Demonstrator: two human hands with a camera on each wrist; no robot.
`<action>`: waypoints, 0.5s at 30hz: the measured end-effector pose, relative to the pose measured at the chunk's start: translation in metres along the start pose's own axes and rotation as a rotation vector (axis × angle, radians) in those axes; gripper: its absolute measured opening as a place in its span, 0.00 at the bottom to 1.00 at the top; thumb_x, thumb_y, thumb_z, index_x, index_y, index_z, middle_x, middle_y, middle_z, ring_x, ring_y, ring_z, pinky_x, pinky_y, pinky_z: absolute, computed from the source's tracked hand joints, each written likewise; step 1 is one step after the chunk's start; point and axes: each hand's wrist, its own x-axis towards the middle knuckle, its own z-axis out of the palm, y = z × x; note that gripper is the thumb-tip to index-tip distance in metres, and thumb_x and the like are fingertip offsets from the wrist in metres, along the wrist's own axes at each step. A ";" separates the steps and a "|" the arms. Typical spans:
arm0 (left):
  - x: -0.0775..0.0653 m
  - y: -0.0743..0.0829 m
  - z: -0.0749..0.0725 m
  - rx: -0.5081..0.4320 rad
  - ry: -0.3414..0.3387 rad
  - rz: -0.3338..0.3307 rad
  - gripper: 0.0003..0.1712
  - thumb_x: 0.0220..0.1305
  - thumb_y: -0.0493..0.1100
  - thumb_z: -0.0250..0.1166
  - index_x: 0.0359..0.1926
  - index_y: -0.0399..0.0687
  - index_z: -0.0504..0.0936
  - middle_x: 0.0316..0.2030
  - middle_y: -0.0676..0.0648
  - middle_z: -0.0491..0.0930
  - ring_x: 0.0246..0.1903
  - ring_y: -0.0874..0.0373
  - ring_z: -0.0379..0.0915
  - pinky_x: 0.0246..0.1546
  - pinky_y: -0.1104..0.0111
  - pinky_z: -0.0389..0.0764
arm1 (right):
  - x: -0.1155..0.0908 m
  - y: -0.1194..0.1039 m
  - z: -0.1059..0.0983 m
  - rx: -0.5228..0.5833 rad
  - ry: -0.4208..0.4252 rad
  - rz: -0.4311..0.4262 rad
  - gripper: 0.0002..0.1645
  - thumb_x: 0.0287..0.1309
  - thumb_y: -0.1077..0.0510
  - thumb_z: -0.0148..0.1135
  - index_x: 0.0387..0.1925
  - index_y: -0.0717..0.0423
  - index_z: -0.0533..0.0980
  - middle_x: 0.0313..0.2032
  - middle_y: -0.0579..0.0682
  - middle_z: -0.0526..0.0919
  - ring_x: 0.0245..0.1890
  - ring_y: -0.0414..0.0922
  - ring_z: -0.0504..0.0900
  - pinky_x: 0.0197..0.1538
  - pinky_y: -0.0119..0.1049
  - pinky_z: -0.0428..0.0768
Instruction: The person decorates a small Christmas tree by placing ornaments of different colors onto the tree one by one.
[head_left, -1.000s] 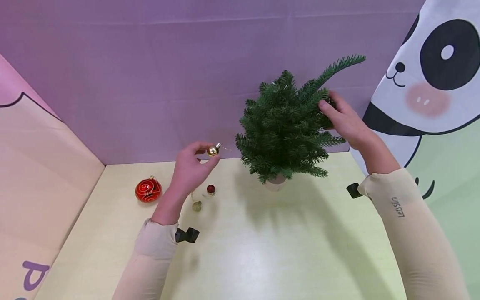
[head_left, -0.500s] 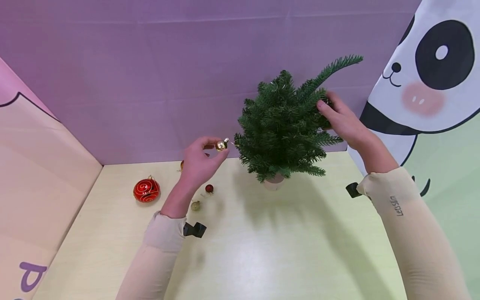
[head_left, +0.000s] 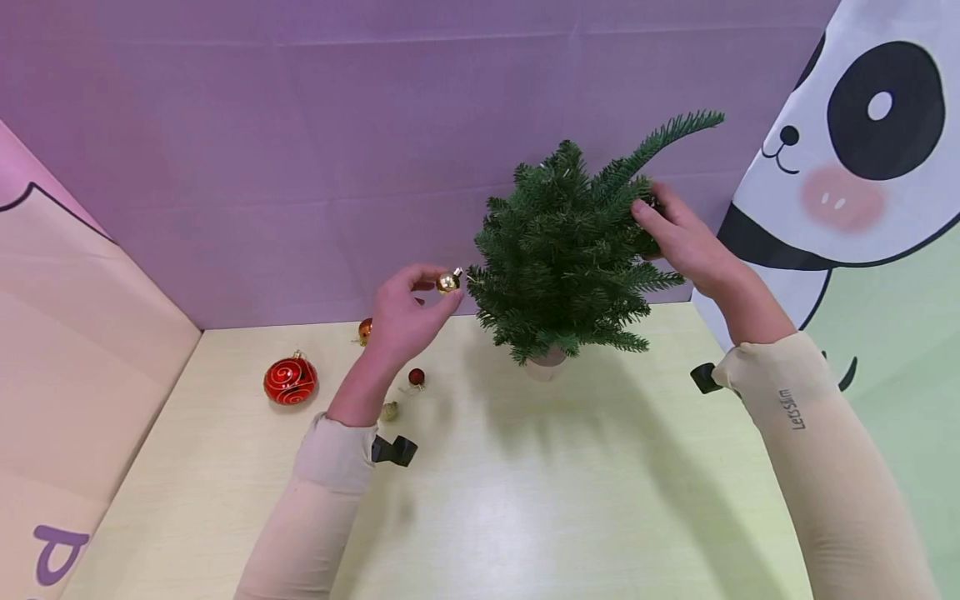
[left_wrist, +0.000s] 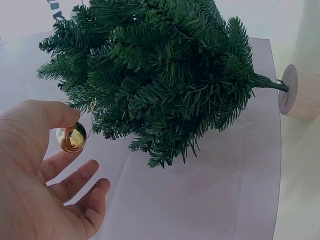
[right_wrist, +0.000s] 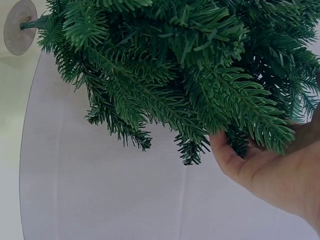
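My left hand (head_left: 408,315) pinches a small shiny gold Christmas ball (left_wrist: 71,138) between thumb and forefinger, its other fingers loosely bent below. The ball's thin loop points at the left-side branch tips of a small green Christmas tree (head_left: 551,250); in the left wrist view the loop overlaps the needles. On the tree's right side my right hand (head_left: 693,242) holds a branch (right_wrist: 250,107), thumb in front and fingers curled behind among the needles. The tree stands on a pale round base (left_wrist: 305,95).
On the table (head_left: 495,517), left of the tree, lie a large red swirl-patterned ball (head_left: 291,380), an orange ball (head_left: 365,331), a small dark red ball (head_left: 416,377) and a dull gold ball (head_left: 389,410). A purple cloth backdrop (head_left: 300,167) rises behind; a panda-print panel (head_left: 840,200) stands right.
My left hand has carried the gold ball right and slightly up to the tree's left branches, uncovering the orange ball. My right hand stays at its branch.
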 end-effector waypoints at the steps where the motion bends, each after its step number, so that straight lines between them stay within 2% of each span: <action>1: 0.001 0.000 0.000 -0.003 0.000 0.004 0.17 0.61 0.47 0.69 0.49 0.47 0.82 0.45 0.50 0.79 0.48 0.53 0.73 0.45 0.59 0.74 | 0.000 0.000 0.000 -0.001 -0.001 0.003 0.47 0.72 0.36 0.38 0.76 0.51 0.29 0.75 0.52 0.28 0.74 0.52 0.33 0.71 0.56 0.40; 15: 0.011 0.009 -0.006 0.004 -0.022 0.028 0.18 0.61 0.47 0.68 0.50 0.45 0.81 0.45 0.49 0.79 0.48 0.54 0.73 0.46 0.59 0.74 | -0.002 -0.004 0.003 -0.005 0.030 0.016 0.47 0.71 0.36 0.40 0.76 0.50 0.31 0.76 0.52 0.30 0.74 0.53 0.36 0.70 0.56 0.43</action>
